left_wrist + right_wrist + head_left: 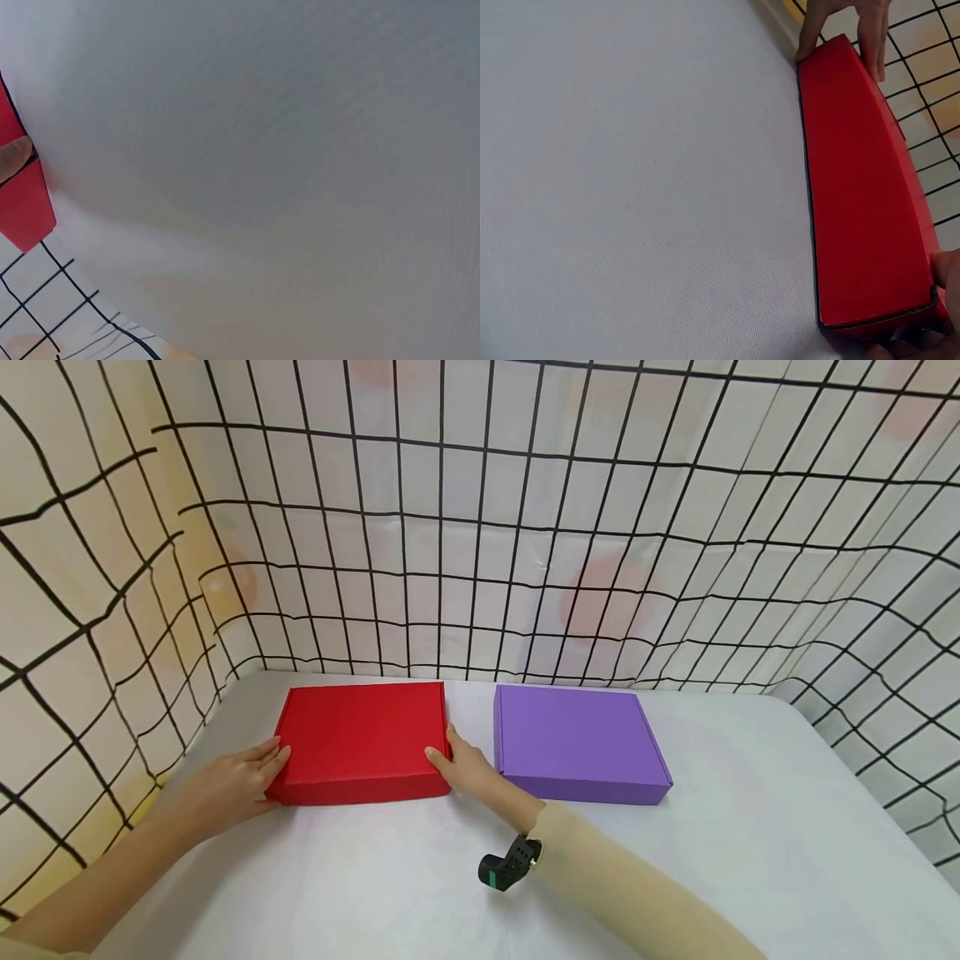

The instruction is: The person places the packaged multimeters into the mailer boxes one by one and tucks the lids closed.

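A closed red flat cardboard box (pixel 360 735) lies on the white surface, slightly left of centre in the head view. My left hand (pixel 232 785) holds its left end, with fingertips on the upper edge and the thumb low at the front corner. At the opposite end, my right hand (pixel 472 768) grips the box with the thumb on top and the other fingers along the side. The right wrist view shows the red box's long front face (pixel 862 187) between both hands. Only a fingertip (pixel 13 157) and part of the box appear in the left wrist view.
A closed purple flat box (pixel 577 743) lies to the right of the red one, a narrow gap apart. Black wire grid panels (pixel 480 518) stand along the back and both sides of the white tabletop (pixel 765 827). A black strap (pixel 510 864) hangs at my right wrist.
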`<state>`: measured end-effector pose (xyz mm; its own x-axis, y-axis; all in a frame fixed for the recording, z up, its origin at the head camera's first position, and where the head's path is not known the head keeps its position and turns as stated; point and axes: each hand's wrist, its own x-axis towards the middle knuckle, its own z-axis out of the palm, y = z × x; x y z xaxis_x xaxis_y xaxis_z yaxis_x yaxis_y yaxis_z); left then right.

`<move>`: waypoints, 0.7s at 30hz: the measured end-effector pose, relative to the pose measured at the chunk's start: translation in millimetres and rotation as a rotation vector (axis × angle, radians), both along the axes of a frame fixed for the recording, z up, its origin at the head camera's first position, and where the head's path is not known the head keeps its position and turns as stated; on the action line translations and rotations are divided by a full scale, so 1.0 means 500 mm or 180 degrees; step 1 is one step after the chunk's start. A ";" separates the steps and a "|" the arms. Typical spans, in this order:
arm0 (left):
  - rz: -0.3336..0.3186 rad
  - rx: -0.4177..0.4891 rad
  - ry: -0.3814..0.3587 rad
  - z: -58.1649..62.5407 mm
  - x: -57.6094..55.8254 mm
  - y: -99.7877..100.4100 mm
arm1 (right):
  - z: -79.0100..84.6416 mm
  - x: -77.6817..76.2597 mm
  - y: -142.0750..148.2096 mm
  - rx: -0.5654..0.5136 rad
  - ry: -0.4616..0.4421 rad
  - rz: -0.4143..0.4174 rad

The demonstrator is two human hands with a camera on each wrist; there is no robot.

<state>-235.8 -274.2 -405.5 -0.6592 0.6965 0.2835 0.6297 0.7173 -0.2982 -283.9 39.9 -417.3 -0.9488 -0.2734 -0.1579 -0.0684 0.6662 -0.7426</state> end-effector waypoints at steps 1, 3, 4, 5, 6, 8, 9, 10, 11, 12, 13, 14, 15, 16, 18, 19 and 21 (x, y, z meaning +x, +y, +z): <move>-0.0005 0.0014 0.0017 0.000 0.000 0.000 | 0.001 0.000 0.000 0.0010 0.0019 0.0002; 0.0004 0.0029 0.0024 0.000 0.001 0.000 | 0.002 0.000 0.001 0.0017 0.0026 -0.0003; 0.0013 0.0037 0.0022 0.000 0.002 0.000 | 0.002 0.001 0.001 0.0018 0.0027 -0.0005; 0.0029 0.0047 0.0008 0.000 0.003 0.000 | 0.003 0.001 0.001 0.0019 0.0027 -0.0004; 0.0049 0.0056 -0.0012 0.000 0.004 0.000 | 0.003 0.001 0.001 0.0012 0.0029 -0.0001; 0.0081 0.0057 -0.0040 -0.001 0.005 0.001 | 0.001 0.001 0.001 0.0011 0.0043 0.0006; 0.0095 0.0057 -0.0049 -0.001 0.005 0.001 | 0.001 0.002 0.001 0.0001 0.0038 0.0002; 0.0105 0.0057 -0.0053 -0.001 0.006 0.001 | 0.000 0.002 0.001 -0.0004 0.0046 0.0004; 0.0110 0.0060 -0.0055 -0.002 0.005 0.001 | 0.000 0.002 0.001 -0.0009 0.0052 0.0001; 0.0117 0.0060 -0.0057 -0.002 0.005 0.001 | -0.001 0.002 0.001 -0.0016 0.0053 -0.0003; 0.0123 0.0061 -0.0061 -0.002 0.006 0.001 | -0.001 0.003 0.001 -0.0024 0.0053 -0.0007; 0.0127 0.0070 -0.0059 -0.003 0.006 0.001 | -0.001 0.003 0.001 -0.0037 0.0043 -0.0016; 0.0135 0.0080 -0.0062 -0.002 0.007 0.002 | -0.001 0.004 0.000 -0.0048 0.0030 -0.0026; 0.0140 0.0091 -0.0066 -0.002 0.008 0.002 | -0.002 0.004 0.000 -0.0055 0.0024 -0.0033; 0.0152 0.0106 -0.0064 -0.001 0.009 0.004 | -0.002 0.004 0.000 -0.0065 0.0019 -0.0044; 0.0156 0.0107 -0.0058 -0.001 0.009 0.005 | -0.003 0.004 0.000 -0.0069 0.0021 -0.0046; 0.0159 0.0122 -0.0028 0.000 0.010 0.006 | -0.005 0.003 0.001 -0.0078 0.0028 -0.0057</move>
<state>-231.0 -271.3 -405.6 -0.6954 0.6515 0.3032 0.5953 0.7587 -0.2646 -282.5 40.2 -419.9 -0.9549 -0.2601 -0.1431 -0.0632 0.6490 -0.7582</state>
